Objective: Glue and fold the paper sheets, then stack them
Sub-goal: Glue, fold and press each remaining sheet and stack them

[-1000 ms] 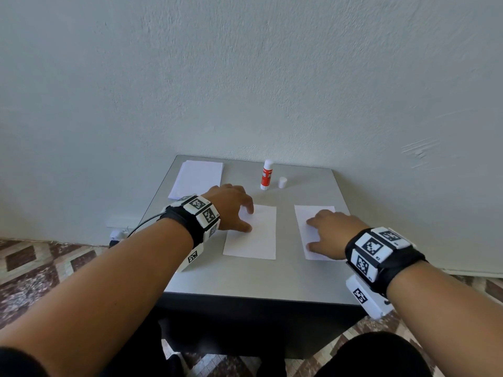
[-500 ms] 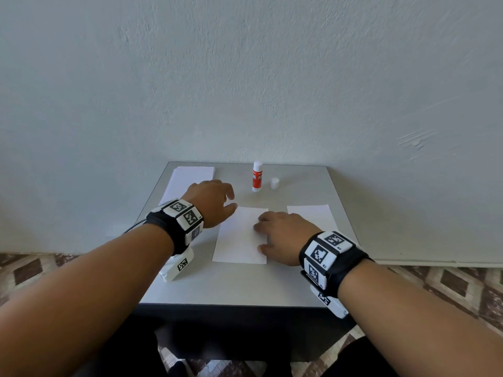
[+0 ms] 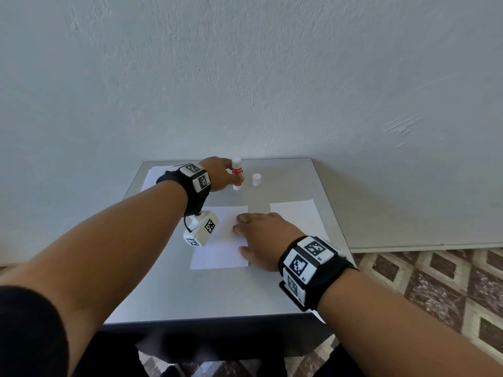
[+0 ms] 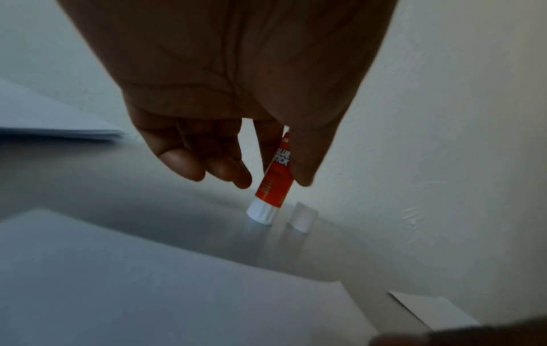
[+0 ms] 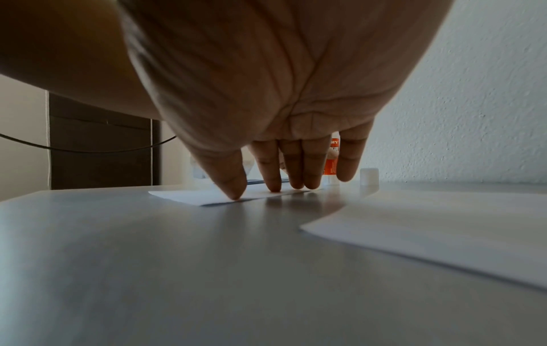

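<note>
Left wrist view: left hand pinches the upright red-and-white plastic glue stick mid-barrel, its white cap just beside. It looks light, rigid and smooth. Right hand presses spread fingers on the thin, floppy white paper sheet, below that pinch.

**Two arms out, one hand holding, one hand flat**

The left arm reaches far forward. The left hand has its thumb and first finger closed on the glue stick; that is its grip. The other fingers curl loosely beside the grip. The right hand is nearer the body, palm down, fingers straight, fingertips pressing on a paper sheet.
</note>
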